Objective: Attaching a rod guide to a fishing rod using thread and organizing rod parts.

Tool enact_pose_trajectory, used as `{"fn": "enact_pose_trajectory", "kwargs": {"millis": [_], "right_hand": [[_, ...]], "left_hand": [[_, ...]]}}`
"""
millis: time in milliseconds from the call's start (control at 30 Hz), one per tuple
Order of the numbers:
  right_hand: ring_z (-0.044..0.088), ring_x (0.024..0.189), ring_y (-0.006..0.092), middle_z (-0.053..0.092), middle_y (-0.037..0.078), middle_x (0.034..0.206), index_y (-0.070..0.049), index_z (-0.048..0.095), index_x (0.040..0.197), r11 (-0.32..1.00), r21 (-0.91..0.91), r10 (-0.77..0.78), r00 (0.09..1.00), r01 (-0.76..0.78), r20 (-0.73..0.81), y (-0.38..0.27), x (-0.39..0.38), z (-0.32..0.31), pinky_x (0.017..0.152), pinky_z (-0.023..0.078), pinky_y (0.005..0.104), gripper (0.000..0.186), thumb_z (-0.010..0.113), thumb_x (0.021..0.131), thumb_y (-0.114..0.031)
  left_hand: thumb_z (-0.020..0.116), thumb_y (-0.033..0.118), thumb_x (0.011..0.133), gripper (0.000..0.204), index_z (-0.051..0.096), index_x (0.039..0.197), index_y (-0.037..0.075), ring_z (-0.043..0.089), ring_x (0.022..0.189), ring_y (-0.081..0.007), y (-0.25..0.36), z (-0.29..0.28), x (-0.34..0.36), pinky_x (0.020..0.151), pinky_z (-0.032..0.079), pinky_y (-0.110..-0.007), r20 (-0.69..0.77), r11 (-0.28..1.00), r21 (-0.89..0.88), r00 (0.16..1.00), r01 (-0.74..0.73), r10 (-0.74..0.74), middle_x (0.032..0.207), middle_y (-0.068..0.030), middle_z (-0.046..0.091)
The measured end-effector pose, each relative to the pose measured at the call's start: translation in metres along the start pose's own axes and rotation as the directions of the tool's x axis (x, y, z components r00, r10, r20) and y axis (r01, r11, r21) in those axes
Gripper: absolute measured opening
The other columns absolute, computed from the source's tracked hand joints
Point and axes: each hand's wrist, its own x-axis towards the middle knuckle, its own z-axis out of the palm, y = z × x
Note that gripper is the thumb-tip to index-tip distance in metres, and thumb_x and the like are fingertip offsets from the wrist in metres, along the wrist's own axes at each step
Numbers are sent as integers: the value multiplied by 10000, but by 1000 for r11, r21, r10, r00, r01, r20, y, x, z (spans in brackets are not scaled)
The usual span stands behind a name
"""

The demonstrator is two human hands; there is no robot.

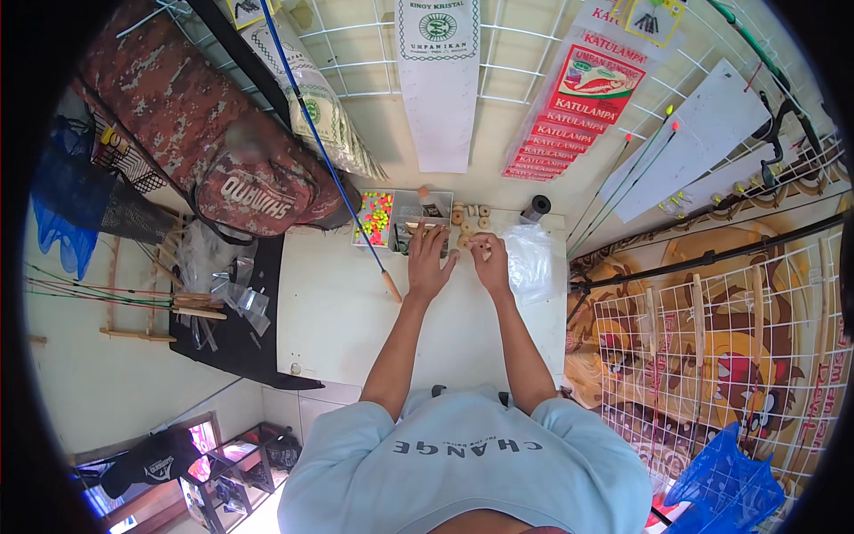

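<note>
My left hand [427, 265] rests with its fingers stretched over the near part of a grey compartment box [412, 204]. Its thumb stands apart, and nothing shows in its grasp. Close by on the right, my right hand [492, 269] has its thumb and fingers drawn together. Whatever they may pinch is too small to make out. Several small tan ring-shaped spools [458, 216] lie just beyond the right fingertips. Left of the left hand, a clear compartment [388, 198] holds many small pink, yellow and green pieces.
Clear plastic bags [530, 263] lie right of my right hand, below a black cylinder [536, 208]. A blue fishing rod [334, 175] slants across the white table [342, 325]. Packets hang on the wall grid [356, 67]; a camouflage bag [240, 160] is at left.
</note>
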Motion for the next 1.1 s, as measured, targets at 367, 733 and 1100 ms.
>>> {"fn": "enact_pose_trajectory", "kwargs": {"millis": [367, 733, 1100], "right_hand": [[606, 977, 167, 669, 76, 1029, -37, 639, 1015, 947, 316, 28, 993, -63, 115, -64, -36, -61, 792, 467, 281, 234, 706, 791, -35], [613, 901, 198, 683, 89, 999, -66, 700, 1023, 953, 300, 27, 998, -45, 64, -83, -54, -55, 750, 479, 296, 180, 655, 853, -107], [637, 849, 137, 687, 88, 998, -38, 672, 1026, 931, 361, 92, 990, -49, -104, -112, -80, -32, 718, 499, 275, 170, 639, 863, -72]], "left_hand": [[703, 116, 765, 365, 654, 1124, 152, 441, 1115, -247, 47, -27, -32, 993, 357, -380, 6, 958, -258, 992, 122, -125, 1132, -17, 626], [707, 74, 765, 400, 633, 1153, 140, 450, 1080, -220, 57, -58, -44, 933, 403, -338, 27, 885, -449, 992, 124, -126, 1132, 1, 632], [759, 187, 756, 382, 619, 1102, 108, 508, 1056, -230, 49, -72, -59, 878, 440, -346, 49, 846, -495, 979, 197, -199, 1091, -41, 625]]}}
